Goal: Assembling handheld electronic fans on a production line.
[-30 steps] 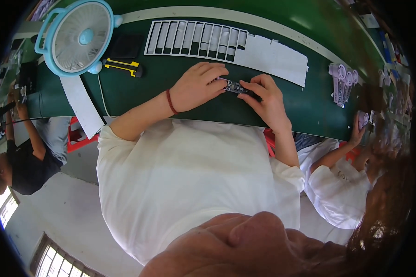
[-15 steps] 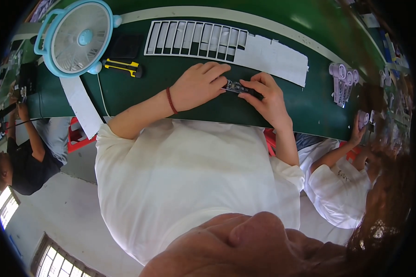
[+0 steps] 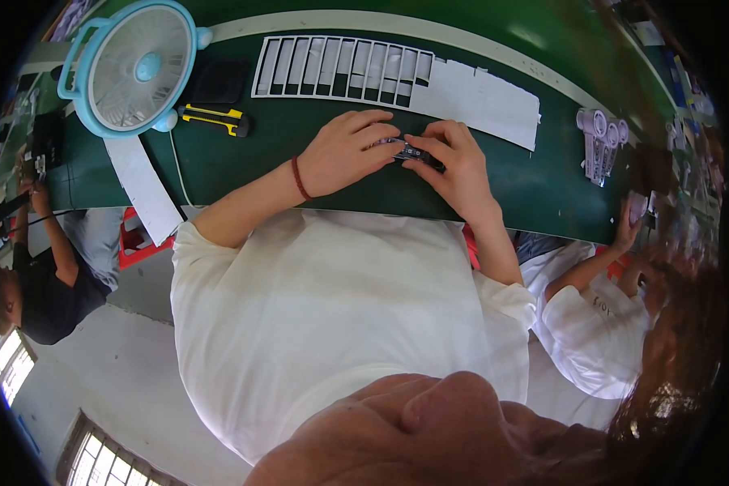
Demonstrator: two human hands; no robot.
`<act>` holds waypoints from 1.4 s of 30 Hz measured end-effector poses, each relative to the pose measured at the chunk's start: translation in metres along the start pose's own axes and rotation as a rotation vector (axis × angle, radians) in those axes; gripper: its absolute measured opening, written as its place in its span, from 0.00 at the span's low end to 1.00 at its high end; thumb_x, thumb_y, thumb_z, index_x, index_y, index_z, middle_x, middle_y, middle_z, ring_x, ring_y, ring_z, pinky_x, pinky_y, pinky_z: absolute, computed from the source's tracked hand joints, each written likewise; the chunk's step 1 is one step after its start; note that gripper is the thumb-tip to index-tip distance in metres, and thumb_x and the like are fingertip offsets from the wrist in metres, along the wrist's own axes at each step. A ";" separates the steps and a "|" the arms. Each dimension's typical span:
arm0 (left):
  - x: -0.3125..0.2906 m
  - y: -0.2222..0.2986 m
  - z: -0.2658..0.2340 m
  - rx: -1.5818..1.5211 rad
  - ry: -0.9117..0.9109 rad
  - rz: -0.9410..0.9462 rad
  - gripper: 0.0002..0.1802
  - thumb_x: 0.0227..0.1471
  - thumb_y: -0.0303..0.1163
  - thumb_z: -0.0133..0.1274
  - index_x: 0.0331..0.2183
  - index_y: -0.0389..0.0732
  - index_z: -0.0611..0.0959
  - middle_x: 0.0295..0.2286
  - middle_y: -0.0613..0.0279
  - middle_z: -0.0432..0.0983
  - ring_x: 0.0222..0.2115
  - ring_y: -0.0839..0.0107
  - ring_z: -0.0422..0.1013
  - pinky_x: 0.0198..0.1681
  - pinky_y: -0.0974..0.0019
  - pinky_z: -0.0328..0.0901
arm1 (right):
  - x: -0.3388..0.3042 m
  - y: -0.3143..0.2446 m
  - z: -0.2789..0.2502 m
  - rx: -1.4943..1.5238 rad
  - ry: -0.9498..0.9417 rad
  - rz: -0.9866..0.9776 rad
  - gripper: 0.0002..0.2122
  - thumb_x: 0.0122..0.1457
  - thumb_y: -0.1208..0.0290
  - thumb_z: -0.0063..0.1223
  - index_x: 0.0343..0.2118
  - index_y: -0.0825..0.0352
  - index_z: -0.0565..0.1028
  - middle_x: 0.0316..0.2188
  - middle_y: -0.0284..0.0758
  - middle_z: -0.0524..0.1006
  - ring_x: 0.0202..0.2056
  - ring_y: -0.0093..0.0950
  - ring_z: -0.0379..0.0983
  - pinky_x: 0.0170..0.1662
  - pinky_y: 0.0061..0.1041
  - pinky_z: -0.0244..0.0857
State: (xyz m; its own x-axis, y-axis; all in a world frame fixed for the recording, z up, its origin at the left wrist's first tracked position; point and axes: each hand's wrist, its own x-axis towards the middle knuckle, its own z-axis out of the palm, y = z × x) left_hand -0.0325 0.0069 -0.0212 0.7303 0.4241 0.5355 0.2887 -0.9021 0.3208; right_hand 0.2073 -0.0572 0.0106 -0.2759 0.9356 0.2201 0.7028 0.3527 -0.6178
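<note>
Between my two hands is a small, dark, oblong circuit board (image 3: 413, 152) with pale marks on it. My left hand (image 3: 350, 152), with a dark red cord round its wrist, is closed on the board's left end. Thumb and fingers of my right hand (image 3: 459, 166) pinch its right end from both sides. Much of the board is covered by my fingers, so its full shape is hidden. Just beyond my hands lies a white slotted divider tray (image 3: 356, 99) with a plain white sheet part (image 3: 482, 101) to its right.
On the dark green table (image 3: 259, 162) stand a light blue fan (image 3: 142, 69) at the far left and a yellow-black utility knife (image 3: 211, 117) beside it. Pale purple handheld parts (image 3: 598, 142) lie at the right. One person (image 3: 49, 283) sits left, another (image 3: 587, 340) right.
My right hand has shifted slightly left, closer to my left hand, and less of the circuit board shows between them. The person at the left has moved their hands a little.
</note>
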 end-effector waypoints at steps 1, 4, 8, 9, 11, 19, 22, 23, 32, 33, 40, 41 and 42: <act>-0.001 -0.001 0.000 -0.002 0.001 -0.001 0.22 0.46 0.31 0.68 0.46 0.46 0.84 0.46 0.66 0.77 0.52 0.60 0.74 0.50 0.58 0.73 | -0.003 -0.001 0.001 -0.001 -0.002 0.001 0.18 0.49 0.70 0.74 0.45 0.60 0.85 0.41 0.33 0.77 0.43 0.35 0.76 0.44 0.34 0.72; 0.000 0.001 -0.005 -0.022 -0.029 -0.050 0.17 0.47 0.31 0.67 0.42 0.46 0.85 0.43 0.67 0.77 0.53 0.59 0.73 0.50 0.57 0.73 | -0.020 0.002 0.012 -0.201 0.118 -0.131 0.26 0.52 0.69 0.72 0.55 0.64 0.79 0.55 0.34 0.77 0.57 0.40 0.72 0.58 0.43 0.68; 0.013 0.005 -0.004 -0.026 -0.104 -0.030 0.17 0.48 0.30 0.67 0.43 0.45 0.85 0.42 0.66 0.76 0.52 0.60 0.72 0.50 0.58 0.72 | -0.049 0.010 0.033 -0.244 0.111 -0.079 0.31 0.56 0.71 0.69 0.64 0.64 0.72 0.65 0.37 0.72 0.67 0.46 0.64 0.68 0.51 0.57; 0.013 0.005 -0.006 -0.026 -0.121 -0.028 0.17 0.48 0.30 0.67 0.43 0.45 0.85 0.42 0.66 0.76 0.52 0.60 0.72 0.50 0.58 0.72 | -0.050 0.006 0.034 -0.260 0.127 -0.049 0.32 0.57 0.71 0.68 0.66 0.64 0.70 0.66 0.38 0.71 0.68 0.47 0.63 0.70 0.52 0.55; 0.011 0.005 -0.006 -0.044 -0.138 -0.044 0.18 0.48 0.31 0.67 0.43 0.44 0.84 0.43 0.65 0.76 0.52 0.59 0.72 0.50 0.57 0.71 | -0.047 0.008 0.033 -0.267 0.124 -0.066 0.32 0.57 0.69 0.68 0.65 0.64 0.70 0.66 0.38 0.71 0.69 0.47 0.62 0.70 0.53 0.54; 0.014 0.022 -0.022 -0.587 -0.162 -0.218 0.50 0.53 0.44 0.70 0.68 0.38 0.62 0.67 0.40 0.53 0.68 0.43 0.55 0.69 0.50 0.56 | -0.026 -0.017 0.022 -0.122 0.172 -0.165 0.38 0.44 0.66 0.73 0.61 0.66 0.73 0.61 0.42 0.73 0.63 0.46 0.67 0.64 0.51 0.61; 0.013 0.022 -0.011 -0.696 -0.074 -0.185 0.51 0.54 0.45 0.68 0.69 0.36 0.60 0.69 0.40 0.50 0.70 0.43 0.49 0.71 0.47 0.50 | -0.019 -0.022 0.034 -0.092 0.117 -0.195 0.35 0.42 0.70 0.72 0.58 0.65 0.75 0.56 0.40 0.75 0.53 0.43 0.75 0.54 0.43 0.70; 0.015 0.020 -0.007 -0.697 -0.060 -0.196 0.51 0.54 0.44 0.68 0.69 0.36 0.60 0.69 0.40 0.50 0.70 0.43 0.49 0.71 0.47 0.51 | -0.015 -0.023 0.032 -0.101 0.127 -0.199 0.34 0.42 0.71 0.73 0.57 0.65 0.75 0.54 0.40 0.77 0.49 0.43 0.78 0.50 0.39 0.74; 0.004 0.002 0.002 -0.593 0.050 -0.367 0.36 0.54 0.29 0.66 0.62 0.41 0.72 0.64 0.49 0.63 0.66 0.48 0.60 0.68 0.52 0.58 | 0.001 0.093 -0.086 -0.610 0.605 0.201 0.29 0.51 0.67 0.73 0.57 0.68 0.75 0.47 0.44 0.80 0.47 0.45 0.77 0.49 0.39 0.73; 0.005 0.001 0.005 -0.525 0.021 -0.318 0.34 0.55 0.30 0.66 0.61 0.41 0.74 0.63 0.50 0.64 0.66 0.47 0.60 0.68 0.51 0.58 | -0.004 0.122 -0.098 -0.654 0.603 0.268 0.31 0.48 0.67 0.74 0.57 0.68 0.74 0.48 0.45 0.79 0.47 0.46 0.76 0.50 0.41 0.72; 0.003 0.001 0.024 -0.342 -0.139 -0.099 0.27 0.51 0.32 0.67 0.54 0.44 0.80 0.60 0.52 0.69 0.65 0.46 0.60 0.67 0.45 0.59 | -0.022 0.193 -0.133 -0.882 0.524 0.436 0.29 0.53 0.67 0.71 0.58 0.70 0.76 0.58 0.46 0.74 0.58 0.50 0.69 0.61 0.45 0.64; 0.003 0.000 0.027 -0.331 -0.141 -0.092 0.27 0.51 0.32 0.67 0.53 0.44 0.80 0.60 0.53 0.69 0.65 0.46 0.61 0.67 0.44 0.58 | -0.023 0.199 -0.130 -0.939 0.514 0.454 0.28 0.55 0.69 0.70 0.58 0.70 0.76 0.60 0.46 0.73 0.59 0.50 0.68 0.62 0.45 0.64; 0.001 0.000 0.028 -0.319 -0.144 -0.097 0.27 0.51 0.31 0.67 0.53 0.44 0.80 0.59 0.53 0.69 0.65 0.46 0.61 0.67 0.44 0.58 | -0.015 0.191 -0.123 -0.968 0.505 0.482 0.26 0.57 0.71 0.67 0.59 0.70 0.75 0.63 0.47 0.70 0.60 0.51 0.67 0.63 0.46 0.64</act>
State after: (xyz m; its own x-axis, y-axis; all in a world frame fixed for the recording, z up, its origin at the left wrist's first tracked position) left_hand -0.0144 0.0049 -0.0425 0.7954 0.4707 0.3820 0.1699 -0.7780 0.6048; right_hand 0.4261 -0.0017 -0.0181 0.2890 0.7991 0.5272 0.9253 -0.3744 0.0602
